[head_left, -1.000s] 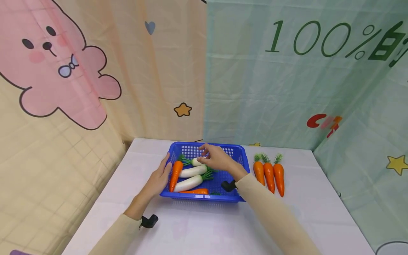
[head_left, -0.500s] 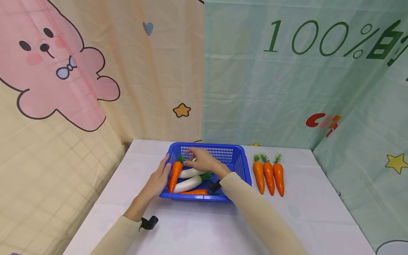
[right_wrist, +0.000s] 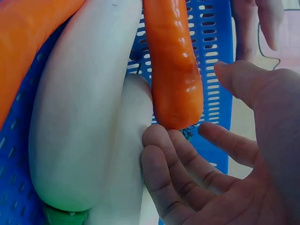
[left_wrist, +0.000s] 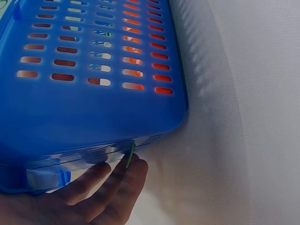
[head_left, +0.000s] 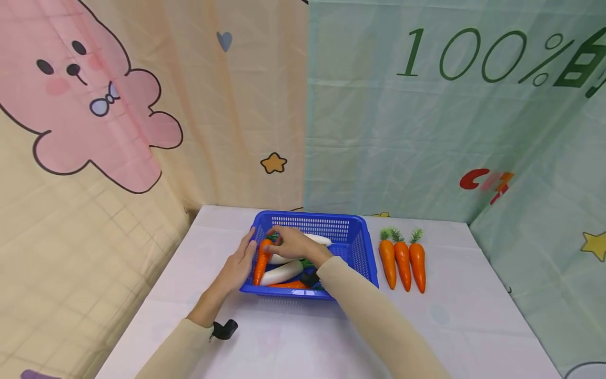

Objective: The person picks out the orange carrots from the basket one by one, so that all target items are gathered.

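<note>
A blue plastic basket [head_left: 350, 247] stands on the white table and holds two orange carrots and several white radishes. My left hand [head_left: 239, 263] rests flat against the basket's left wall [left_wrist: 93, 93], its fingers [left_wrist: 112, 185] straight under the rim. My right hand [head_left: 289, 243] reaches into the basket at the leafy end of the left carrot [head_left: 260, 266]. In the right wrist view its bent fingers [right_wrist: 161, 150] touch the carrot's end [right_wrist: 171, 61] and a radish [right_wrist: 84, 117], with the thumb apart. Nothing is gripped.
Three orange carrots [head_left: 402, 258] lie side by side on the table right of the basket. Printed curtains close off the left, back and right sides. Bare white table [head_left: 293, 342] stretches in front of the basket.
My right hand has moved left across the basket, from the far radish to the left carrot's leafy end. My left hand stays against the basket's left wall.
</note>
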A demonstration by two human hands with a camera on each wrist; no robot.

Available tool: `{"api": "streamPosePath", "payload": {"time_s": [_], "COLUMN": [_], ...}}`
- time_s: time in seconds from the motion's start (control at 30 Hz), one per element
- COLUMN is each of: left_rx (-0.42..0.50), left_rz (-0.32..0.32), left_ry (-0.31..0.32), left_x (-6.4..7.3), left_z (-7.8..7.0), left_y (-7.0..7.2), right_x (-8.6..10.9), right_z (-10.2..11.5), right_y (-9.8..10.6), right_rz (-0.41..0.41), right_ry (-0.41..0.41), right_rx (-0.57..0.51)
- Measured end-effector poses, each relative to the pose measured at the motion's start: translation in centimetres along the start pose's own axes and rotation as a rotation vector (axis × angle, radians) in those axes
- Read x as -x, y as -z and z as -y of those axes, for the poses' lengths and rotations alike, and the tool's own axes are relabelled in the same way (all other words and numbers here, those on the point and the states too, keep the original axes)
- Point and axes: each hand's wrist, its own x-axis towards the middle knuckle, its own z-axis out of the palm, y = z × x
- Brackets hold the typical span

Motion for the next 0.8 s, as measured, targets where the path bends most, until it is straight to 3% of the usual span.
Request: {"api": "streamPosePath", "payload": {"time_s": [0.3, 0.8], "left_rx": [-0.005, -0.026], "left_rz": [0.013, 0.005], "left_ry": [0.029, 0.017], "left_x": [0.26, 0.14], "left_z": [-0.50, -0.30], "left_y": [0.04, -0.05], "right_x": [-0.08, -0.07], "right_z": [0.08, 0.50], "right_y": [-0.58, -0.95], "right_rz": [0.017, 0.061], "right_ry": [-0.002, -0.017], "right_rx": [0.055, 0.053]}}
